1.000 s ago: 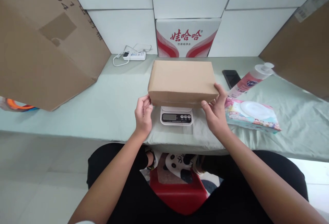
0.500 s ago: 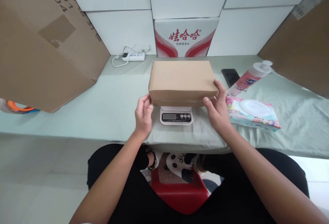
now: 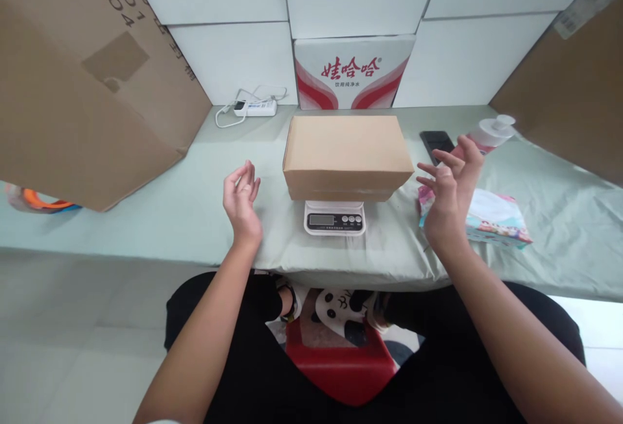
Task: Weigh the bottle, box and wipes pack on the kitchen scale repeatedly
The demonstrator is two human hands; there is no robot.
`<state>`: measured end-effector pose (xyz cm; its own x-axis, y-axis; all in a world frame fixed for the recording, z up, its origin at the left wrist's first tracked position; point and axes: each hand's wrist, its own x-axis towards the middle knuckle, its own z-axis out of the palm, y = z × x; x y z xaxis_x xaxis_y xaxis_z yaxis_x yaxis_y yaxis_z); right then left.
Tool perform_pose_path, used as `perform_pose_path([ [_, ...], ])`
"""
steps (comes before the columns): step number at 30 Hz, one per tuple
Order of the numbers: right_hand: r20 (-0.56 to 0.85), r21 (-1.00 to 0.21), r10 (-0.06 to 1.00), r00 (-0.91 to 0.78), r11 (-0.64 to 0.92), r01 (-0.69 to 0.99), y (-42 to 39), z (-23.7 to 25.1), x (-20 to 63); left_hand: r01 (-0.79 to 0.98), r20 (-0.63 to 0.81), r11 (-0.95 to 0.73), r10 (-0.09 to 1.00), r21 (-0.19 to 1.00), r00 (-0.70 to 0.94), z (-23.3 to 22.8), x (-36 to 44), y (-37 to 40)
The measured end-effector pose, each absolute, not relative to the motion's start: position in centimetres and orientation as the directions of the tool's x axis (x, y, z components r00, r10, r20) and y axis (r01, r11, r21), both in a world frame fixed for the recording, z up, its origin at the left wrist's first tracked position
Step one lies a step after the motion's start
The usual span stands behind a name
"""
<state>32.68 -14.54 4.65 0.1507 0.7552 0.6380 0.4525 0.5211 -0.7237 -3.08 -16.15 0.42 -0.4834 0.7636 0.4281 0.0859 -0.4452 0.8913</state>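
Observation:
A closed brown cardboard box point(image 3: 346, 145) rests on a small white kitchen scale point(image 3: 335, 221), covering all but its front panel with the display and buttons. To the left of the box my left hand point(image 3: 242, 200) is raised, holding nothing, its fingers loosely bent and apart. On the other side, my right hand point(image 3: 450, 197) hovers with fingers spread, clear of the box. It partly hides a pack of wipes point(image 3: 499, 213) and a pink-labelled bottle point(image 3: 494, 132).
A dark phone point(image 3: 435, 141) lies behind the right hand. White power strip point(image 3: 256, 108) with a cable sits at the back. A red-and-white carton point(image 3: 354, 73) stands against the wall. Large cardboard sheets point(image 3: 97, 99) flank the table; orange tape point(image 3: 46, 200) is at far left.
Both hands have let go of the box's sides and moved outward, left hand to the left, right hand to the right. The box stays on the scale.

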Motion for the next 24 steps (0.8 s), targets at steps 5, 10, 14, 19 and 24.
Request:
perform_pose_path([
  [5,0.575,-0.772,0.798,0.181,0.456,0.443,-15.4,5.1,31.6,0.042,0.390,-0.424,0.787,0.905,-0.478,0.1,-2.2,-16.1],
  [10,0.559,-0.787,0.808,0.186,0.446,0.425,-15.5,5.0,31.1,-0.008,0.352,-0.404,0.806,0.915,-0.476,0.2,-1.3,-16.3],
  [14,0.549,-0.795,0.816,0.181,0.444,0.413,-15.4,4.8,31.1,0.001,0.359,-0.405,0.809,0.914,-0.465,0.0,-1.0,-16.3],
  [19,0.562,-0.780,0.812,0.160,0.455,0.431,-15.4,4.9,31.0,0.020,0.374,-0.409,0.814,0.912,-0.444,-0.3,-0.8,-16.2],
  [24,0.545,-0.790,0.821,0.170,0.435,0.432,-15.3,4.7,30.9,0.033,0.386,-0.412,0.818,0.910,-0.427,-0.6,-0.8,-16.1],
])
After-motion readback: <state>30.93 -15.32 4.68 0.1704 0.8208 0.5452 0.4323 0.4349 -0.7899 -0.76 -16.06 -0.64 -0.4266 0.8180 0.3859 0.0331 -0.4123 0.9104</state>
